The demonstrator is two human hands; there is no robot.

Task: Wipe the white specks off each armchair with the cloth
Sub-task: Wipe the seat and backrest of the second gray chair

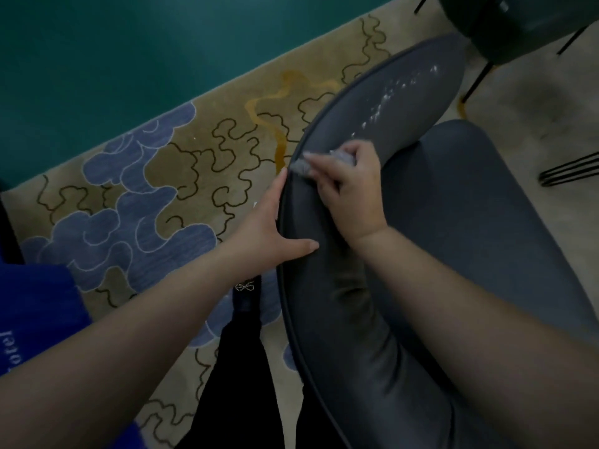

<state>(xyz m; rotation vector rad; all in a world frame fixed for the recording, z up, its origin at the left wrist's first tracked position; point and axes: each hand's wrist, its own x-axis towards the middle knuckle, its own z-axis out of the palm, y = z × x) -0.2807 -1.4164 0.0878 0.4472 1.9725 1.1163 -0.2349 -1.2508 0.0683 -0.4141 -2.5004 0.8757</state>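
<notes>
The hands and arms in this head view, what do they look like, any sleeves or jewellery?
Both hands, left and right, are bare, with bare forearms: no gloves, rings, watch or bracelets visible. A blue sleeve with white lettering shows at the lower left.

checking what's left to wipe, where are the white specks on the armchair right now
In the head view the white specks run in a streak along the armchair backrest's upper right part, just beyond the cloth bunched in the right hand.

Both forearms are bare; a short blue sleeve (35, 306) with white lettering covers the left upper arm. Black trousers (240, 377) reach a dark shoe (246, 294) trimmed with a small beaded bow
</notes>
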